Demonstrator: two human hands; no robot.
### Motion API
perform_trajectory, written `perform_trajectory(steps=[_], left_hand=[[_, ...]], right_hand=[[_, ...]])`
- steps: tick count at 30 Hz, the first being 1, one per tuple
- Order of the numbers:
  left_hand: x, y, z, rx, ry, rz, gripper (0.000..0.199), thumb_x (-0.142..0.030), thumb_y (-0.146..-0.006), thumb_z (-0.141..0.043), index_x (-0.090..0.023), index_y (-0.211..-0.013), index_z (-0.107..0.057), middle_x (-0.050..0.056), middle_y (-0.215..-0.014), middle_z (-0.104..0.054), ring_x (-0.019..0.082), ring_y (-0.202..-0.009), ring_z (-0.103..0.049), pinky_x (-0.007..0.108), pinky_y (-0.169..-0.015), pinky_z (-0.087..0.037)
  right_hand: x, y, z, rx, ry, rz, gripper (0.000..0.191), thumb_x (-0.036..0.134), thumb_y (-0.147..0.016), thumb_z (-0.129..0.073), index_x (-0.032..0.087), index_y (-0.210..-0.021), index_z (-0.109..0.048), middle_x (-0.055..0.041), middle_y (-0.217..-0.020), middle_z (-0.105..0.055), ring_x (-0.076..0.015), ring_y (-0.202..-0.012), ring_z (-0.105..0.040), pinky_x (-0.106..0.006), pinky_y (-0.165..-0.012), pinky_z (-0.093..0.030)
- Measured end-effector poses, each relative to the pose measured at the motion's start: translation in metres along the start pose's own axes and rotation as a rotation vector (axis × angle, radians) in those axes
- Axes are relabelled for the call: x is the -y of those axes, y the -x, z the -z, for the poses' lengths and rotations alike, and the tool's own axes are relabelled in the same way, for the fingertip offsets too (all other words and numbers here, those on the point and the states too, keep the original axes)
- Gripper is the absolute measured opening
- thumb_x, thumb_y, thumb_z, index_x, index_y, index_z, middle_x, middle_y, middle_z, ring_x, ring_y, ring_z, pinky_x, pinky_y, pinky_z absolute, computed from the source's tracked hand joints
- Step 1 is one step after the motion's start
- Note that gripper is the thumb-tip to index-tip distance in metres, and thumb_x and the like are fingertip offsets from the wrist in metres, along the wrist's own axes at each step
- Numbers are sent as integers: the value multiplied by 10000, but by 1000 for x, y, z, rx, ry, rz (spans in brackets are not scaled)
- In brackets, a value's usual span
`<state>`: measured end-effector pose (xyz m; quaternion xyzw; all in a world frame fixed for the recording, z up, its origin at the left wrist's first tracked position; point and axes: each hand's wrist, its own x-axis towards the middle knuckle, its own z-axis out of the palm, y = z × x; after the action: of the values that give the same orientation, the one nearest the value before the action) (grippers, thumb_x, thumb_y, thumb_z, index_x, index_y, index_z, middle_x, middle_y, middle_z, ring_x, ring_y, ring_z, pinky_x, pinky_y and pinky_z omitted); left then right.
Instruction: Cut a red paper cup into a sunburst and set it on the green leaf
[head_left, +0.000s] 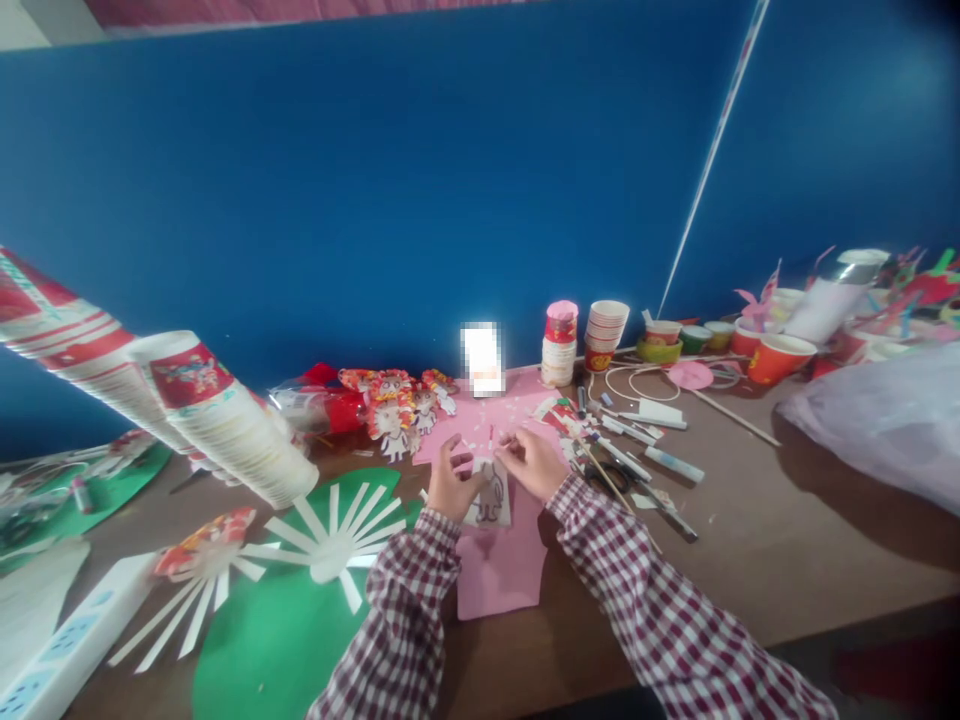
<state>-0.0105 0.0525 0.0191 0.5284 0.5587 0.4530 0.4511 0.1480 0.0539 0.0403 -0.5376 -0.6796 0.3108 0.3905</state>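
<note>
A white paper with a drawn figure (491, 497) lies on a pink sheet (499, 575) in the middle of the table. My left hand (453, 480) is at the paper's left edge, its fingers apart and nothing visible between them. Over the paper's upper right corner, my right hand (531, 462) has its thumb and forefinger pinched together; whatever is between them is too small to make out. Small white and pink scraps are scattered on the pink sheet beyond my hands.
Paper cup stacks (225, 420) lean at the left, near a cut white paper fan (330, 560) on green sheets. Markers (675, 464) and scissors lie right of my hands. Upright cups (559, 345) stand behind; a plastic bag (885, 430) sits far right.
</note>
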Motion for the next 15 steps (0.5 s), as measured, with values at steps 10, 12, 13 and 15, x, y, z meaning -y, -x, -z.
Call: perform_trajectory(steps=[10, 12, 13, 15], left_hand=[[-3, 5, 2, 7, 411, 55, 794, -260, -564, -672, -191, -1267, -311, 78, -995, -570, 107, -652, -574, 238, -570, -468], [-3, 8, -1, 18, 431, 42, 769, -239, -577, -670, -188, -1261, -322, 86, -1009, -565, 131, -728, -593, 248, -608, -482], [-3, 9, -3, 23, 438, 38, 759, -226, -580, -669, -184, -1257, -327, 90, -1013, -564, 144, -767, -599, 254, -632, -488], [-2, 11, -5, 28, 452, 33, 746, -207, -584, -667, -181, -1250, -332, 99, -1028, -562, 165, -835, -603, 268, -675, -496]], right_hand=[[4, 4, -22, 164, -679, -271, 258, 165, -707, -531, 196, -941, -427, -9, -831, -609, -140, -731, -598, -255, -650, -481], [2, 4, -25, 151, -669, -274, 267, 127, -690, -516, 194, -933, -429, -3, -808, -602, -135, -715, -591, -246, -644, -478], [1, 3, -25, 140, -657, -276, 270, 116, -683, -509, 193, -929, -431, -1, -795, -597, -131, -699, -586, -241, -631, -476], [-2, 3, -26, 126, -634, -276, 278, 106, -672, -499, 194, -926, -431, 1, -786, -589, -128, -668, -578, -235, -603, -471]])
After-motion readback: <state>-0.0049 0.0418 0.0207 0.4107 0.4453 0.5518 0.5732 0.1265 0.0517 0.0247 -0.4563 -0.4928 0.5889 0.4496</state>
